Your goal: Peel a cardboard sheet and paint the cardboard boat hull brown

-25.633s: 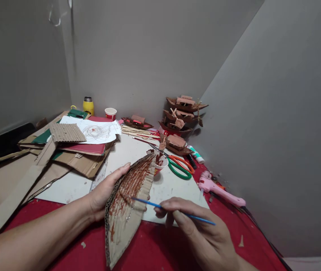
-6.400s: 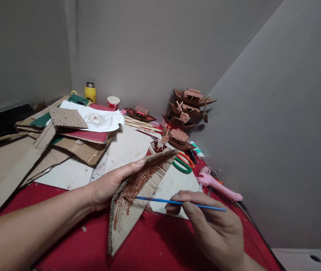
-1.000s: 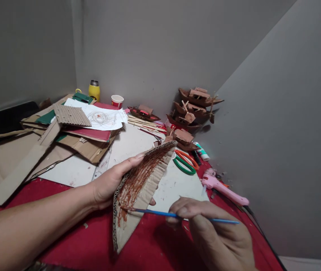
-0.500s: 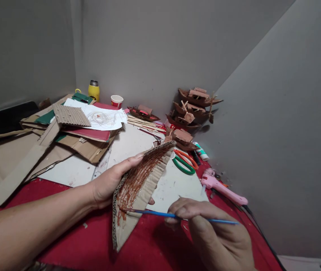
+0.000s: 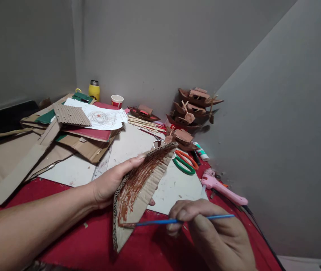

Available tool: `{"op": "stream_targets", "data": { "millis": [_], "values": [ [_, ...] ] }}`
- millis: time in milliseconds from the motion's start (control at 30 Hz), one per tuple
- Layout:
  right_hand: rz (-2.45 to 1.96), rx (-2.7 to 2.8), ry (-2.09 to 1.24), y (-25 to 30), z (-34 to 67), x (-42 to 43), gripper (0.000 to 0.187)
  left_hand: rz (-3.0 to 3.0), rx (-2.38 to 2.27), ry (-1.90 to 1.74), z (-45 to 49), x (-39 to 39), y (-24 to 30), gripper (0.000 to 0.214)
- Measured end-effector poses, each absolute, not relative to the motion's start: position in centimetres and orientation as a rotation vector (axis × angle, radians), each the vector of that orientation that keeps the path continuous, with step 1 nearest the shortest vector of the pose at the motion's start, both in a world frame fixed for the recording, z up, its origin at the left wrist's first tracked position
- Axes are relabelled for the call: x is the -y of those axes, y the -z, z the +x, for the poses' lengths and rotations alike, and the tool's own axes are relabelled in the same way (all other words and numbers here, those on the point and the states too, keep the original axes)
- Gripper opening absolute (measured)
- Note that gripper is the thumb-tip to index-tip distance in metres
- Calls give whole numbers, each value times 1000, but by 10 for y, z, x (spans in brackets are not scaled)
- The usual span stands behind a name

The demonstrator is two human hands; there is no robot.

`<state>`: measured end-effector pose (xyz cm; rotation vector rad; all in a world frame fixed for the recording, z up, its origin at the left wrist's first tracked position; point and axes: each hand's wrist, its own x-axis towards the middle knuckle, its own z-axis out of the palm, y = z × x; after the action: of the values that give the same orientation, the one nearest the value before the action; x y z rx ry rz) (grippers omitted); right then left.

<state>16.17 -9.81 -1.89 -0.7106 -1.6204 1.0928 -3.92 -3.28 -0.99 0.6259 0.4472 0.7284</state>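
Note:
My left hand (image 5: 111, 182) grips a curved, pointed piece of corrugated cardboard (image 5: 139, 188) from its left edge, tilted above the red tablecloth (image 5: 72, 241). Brown paint covers most of its upper part; the lower tip is bare. My right hand (image 5: 211, 235) pinches a thin blue paintbrush (image 5: 177, 220), whose tip touches the cardboard near its lower end. A small cup of brown paint (image 5: 157, 144) peeks out behind the cardboard's far tip.
Stacked cardboard and paper sheets (image 5: 64, 131) lie at the left. Green-and-orange scissors (image 5: 184, 162), a pink glue gun (image 5: 224, 190), a glue stick (image 5: 201, 150), wooden sticks (image 5: 143, 126) and several brown model boats (image 5: 194, 109) crowd the right wall. A yellow flask (image 5: 94, 89) and paper cup (image 5: 117, 101) stand at the back.
The brush tip has slid down the cardboard toward its lower tip, and my right hand dropped slightly. The painted brown area reaches further down than in the oldest frames.

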Motion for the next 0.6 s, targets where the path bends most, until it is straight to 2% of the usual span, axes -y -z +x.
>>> {"op": "stream_targets", "data": {
  "millis": [200, 267, 467, 600],
  "values": [
    [-777, 1655, -757, 25, 164, 93, 19, 694, -400, -842, -37, 34, 11, 34],
    [-796, 1638, -752, 26, 165, 92, 19, 707, -383, -844, -37, 34, 11, 35],
    [-691, 1708, -1018, 19, 162, 96, 18, 635, -492, -702, -39, 34, 9, 46],
    [-795, 1680, -787, 21, 163, 94, 18, 684, -431, -779, -38, 34, 10, 39]
  ]
}}
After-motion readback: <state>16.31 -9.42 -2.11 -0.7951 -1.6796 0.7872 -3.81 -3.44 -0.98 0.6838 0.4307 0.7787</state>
